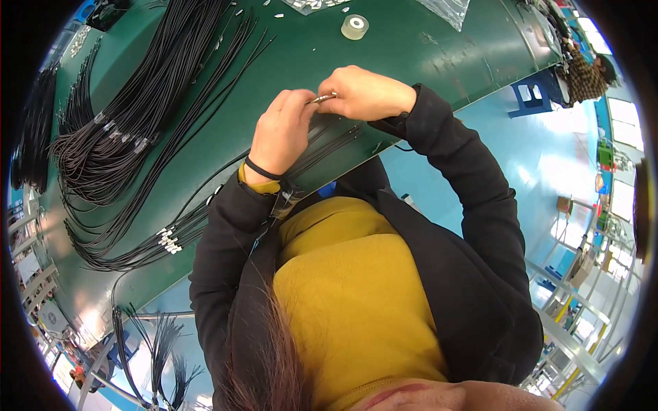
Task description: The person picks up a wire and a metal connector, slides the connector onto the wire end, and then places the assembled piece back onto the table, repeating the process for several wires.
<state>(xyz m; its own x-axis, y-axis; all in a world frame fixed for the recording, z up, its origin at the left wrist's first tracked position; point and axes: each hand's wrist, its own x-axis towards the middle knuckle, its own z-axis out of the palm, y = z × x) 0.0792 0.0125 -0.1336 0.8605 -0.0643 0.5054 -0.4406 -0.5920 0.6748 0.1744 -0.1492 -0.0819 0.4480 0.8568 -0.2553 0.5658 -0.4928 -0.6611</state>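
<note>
My left hand (281, 133) and my right hand (367, 92) meet fingertip to fingertip over the green table, near its front edge. A small slim silvery metal piece (325, 98) shows between them, pinched by the closed fingers of both hands. Its exact kind is too small to make out. Below my hands, several thin black cables (329, 146) lie along the table edge, passing under my left wrist. To the left, these cables run on toward a cluster of white connectors (168, 240).
Big bundles of black cables (161, 75) cover the table's left side. A roll of clear tape (354, 27) sits at the far side, with plastic bags (445, 10) beyond it. More cables (159, 342) hang below the table at lower left. A blue stool (531, 96) stands at right.
</note>
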